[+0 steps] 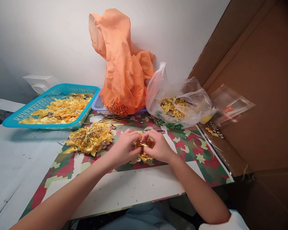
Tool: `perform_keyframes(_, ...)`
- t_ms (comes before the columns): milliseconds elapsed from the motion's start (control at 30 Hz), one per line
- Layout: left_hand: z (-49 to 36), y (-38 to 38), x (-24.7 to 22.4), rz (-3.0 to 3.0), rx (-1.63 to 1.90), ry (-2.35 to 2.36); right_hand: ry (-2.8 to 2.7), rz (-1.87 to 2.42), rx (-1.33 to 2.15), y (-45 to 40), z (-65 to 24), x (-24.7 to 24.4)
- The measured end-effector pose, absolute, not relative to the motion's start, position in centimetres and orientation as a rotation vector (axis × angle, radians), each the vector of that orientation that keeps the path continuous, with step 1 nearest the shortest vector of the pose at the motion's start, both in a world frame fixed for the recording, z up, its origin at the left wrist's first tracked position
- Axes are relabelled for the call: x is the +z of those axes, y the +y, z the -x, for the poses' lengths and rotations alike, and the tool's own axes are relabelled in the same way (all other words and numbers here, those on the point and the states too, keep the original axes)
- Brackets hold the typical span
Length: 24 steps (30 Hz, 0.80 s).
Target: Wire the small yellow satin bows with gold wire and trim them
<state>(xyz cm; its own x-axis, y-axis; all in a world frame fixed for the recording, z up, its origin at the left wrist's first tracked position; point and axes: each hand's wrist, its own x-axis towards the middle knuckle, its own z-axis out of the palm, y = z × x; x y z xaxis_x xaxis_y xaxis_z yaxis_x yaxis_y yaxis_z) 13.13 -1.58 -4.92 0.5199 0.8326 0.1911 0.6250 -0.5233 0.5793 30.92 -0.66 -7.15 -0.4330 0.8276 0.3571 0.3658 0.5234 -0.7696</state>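
- At 10 o'clock, in the blue basket (74,85): many ribbon pieces (60,110), loose and ungathered.
- At 9 o'clock: a wired ribbon cluster (93,140), apparently gathered already.
- At 11 o'clock, behind: orange bag (120,64), against the purple basket (97,105), limiting reach.
- At centre, over the tabletop (187,143): left hand (126,147) and right hand (159,147), fingers curled, pinching a small yellow bundle (144,156), seemingly partway formed.
- At 6 o'clock: white sheet (124,187) by the front edge, roomier for moving.
- At 1 o'clock: plastic bag (153,92), more pieces inside.
- At 3 o'clock: right edge, close to cardboard (259,121).
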Motion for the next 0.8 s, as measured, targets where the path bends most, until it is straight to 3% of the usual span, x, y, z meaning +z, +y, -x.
perform_keyframes(133, -12.7, -1.6, -5.4, -2.209, 0.703, 1.138, -2.035, 0.932, 0.913, -0.6, -31.6, -6.2)
perform_keyframes(633, -12.3, -1.5, -7.1, -1.518, 0.898, 0.993, -2.133, 0.99, 0.671, -0.7, -30.6, -7.5)
perform_keyframes(800, -12.4, -2.9, -5.8, -1.848, 0.847, 1.077, -2.045, 0.886, 0.878, -1.1, -30.4, -7.6)
